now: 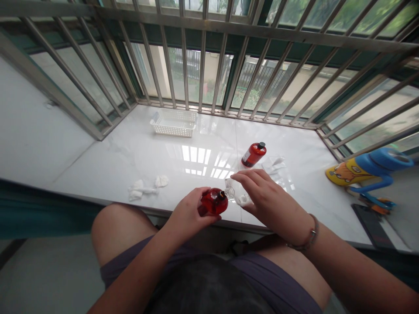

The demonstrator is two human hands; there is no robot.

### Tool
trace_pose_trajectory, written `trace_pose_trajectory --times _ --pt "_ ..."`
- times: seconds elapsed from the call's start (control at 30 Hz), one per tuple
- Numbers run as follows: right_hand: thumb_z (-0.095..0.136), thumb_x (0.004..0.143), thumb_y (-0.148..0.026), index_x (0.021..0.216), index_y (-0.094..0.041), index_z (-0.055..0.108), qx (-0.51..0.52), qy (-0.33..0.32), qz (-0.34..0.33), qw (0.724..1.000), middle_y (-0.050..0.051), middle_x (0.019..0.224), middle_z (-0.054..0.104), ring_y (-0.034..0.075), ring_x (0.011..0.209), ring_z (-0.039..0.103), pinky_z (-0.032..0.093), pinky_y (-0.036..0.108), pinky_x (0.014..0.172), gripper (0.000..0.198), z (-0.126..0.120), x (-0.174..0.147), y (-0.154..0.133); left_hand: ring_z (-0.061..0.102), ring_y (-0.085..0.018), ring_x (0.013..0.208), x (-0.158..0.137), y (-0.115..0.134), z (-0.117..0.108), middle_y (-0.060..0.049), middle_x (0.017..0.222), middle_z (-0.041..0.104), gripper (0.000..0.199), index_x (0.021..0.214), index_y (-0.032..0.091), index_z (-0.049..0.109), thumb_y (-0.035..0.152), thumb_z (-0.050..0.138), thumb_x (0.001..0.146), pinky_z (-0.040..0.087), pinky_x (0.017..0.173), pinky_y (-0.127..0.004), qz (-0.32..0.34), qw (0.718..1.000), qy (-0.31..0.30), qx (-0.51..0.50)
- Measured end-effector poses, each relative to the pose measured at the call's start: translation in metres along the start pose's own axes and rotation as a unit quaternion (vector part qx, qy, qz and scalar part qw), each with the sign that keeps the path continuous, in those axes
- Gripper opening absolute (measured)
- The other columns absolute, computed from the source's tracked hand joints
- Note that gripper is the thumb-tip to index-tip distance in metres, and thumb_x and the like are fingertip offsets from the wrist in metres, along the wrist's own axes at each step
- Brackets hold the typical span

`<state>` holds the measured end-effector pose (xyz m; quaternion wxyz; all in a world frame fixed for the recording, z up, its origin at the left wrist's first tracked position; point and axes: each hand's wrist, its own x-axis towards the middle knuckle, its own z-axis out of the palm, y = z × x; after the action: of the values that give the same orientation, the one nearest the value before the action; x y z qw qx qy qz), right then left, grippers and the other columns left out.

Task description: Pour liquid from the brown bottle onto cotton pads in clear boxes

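Note:
My left hand (188, 211) is wrapped round a red translucent bottle (212, 201), whose dark mouth faces right. A clear bottle (240, 194) is gripped from above by my right hand (262, 187). It lies tilted, its neck pointing left at the red bottle's mouth. The two openings meet or nearly meet; whether they touch I cannot tell. Behind my right hand stands another red bottle (253, 154) with a black cap and a pale label. Crumpled white wads (136, 190), perhaps tissue or cotton, lie to the left of my hands.
A white perforated basket (173, 123) sits near the barred window. Clear plastic wrapping (276, 165) lies right of the capped bottle. At the right are a blue and yellow tumbler (366, 168) and a dark phone-like slab (371, 226). The counter's front edge runs above my knees.

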<state>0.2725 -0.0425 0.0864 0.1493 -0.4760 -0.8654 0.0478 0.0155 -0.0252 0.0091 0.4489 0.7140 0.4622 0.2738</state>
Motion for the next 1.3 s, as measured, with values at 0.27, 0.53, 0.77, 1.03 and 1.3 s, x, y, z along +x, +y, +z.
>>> trace_pose_trajectory --times 0.27,0.53,0.77,1.03,1.3 --pt "0.077 0.083 -0.005 0.150 -0.028 0.049 0.029 0.003 0.021 0.999 0.013 0.143 0.065 0.038 0.134 0.061 0.056 0.063 0.112 0.076 0.004 -0.008 0.006 0.071 -0.031 0.126 -0.003 0.004 -0.003 -0.007 0.136 0.073 0.072 0.137 0.026 0.062 0.025 0.095 0.073 0.061 0.106 -0.043 -0.003 1.000 -0.007 0.006" --pt "0.084 0.087 -0.026 0.145 -0.023 0.047 0.067 0.057 0.068 0.994 0.017 0.136 0.067 0.038 0.127 0.067 0.061 0.057 0.105 0.069 0.011 -0.019 0.013 0.071 -0.030 0.127 -0.004 0.007 -0.006 -0.007 0.136 0.073 0.071 0.137 0.027 0.062 0.026 0.095 0.074 0.061 0.106 -0.043 -0.004 1.000 -0.007 0.008" --pt "0.091 0.081 -0.050 0.141 -0.028 0.051 0.187 0.045 0.183 0.964 0.013 0.136 0.070 0.033 0.116 0.074 0.065 0.045 0.090 0.076 0.012 -0.038 0.023 0.071 -0.030 0.127 -0.007 0.002 -0.013 -0.006 0.136 0.073 0.071 0.138 0.027 0.062 0.032 0.095 0.075 0.058 0.112 -0.044 0.010 0.999 0.019 0.033" --pt "0.091 0.084 -0.044 0.152 -0.031 0.054 0.382 0.048 0.184 0.904 0.012 0.147 0.068 0.032 0.132 0.070 0.061 0.047 0.108 0.078 0.013 -0.054 0.026 0.070 -0.030 0.129 -0.008 0.007 -0.019 -0.007 0.138 0.072 0.072 0.139 0.027 0.062 0.032 0.095 0.076 0.057 0.113 -0.044 0.024 0.999 0.015 0.045" --pt "0.091 0.084 -0.045 0.154 -0.031 0.056 0.322 0.023 0.147 0.935 0.012 0.147 0.067 0.033 0.127 0.072 0.061 0.050 0.110 0.079 -0.003 -0.047 0.024 0.069 -0.031 0.128 -0.006 0.013 -0.009 -0.009 0.138 0.072 0.071 0.139 0.027 0.062 0.031 0.095 0.076 0.055 0.112 -0.047 0.058 0.996 -0.016 0.059"
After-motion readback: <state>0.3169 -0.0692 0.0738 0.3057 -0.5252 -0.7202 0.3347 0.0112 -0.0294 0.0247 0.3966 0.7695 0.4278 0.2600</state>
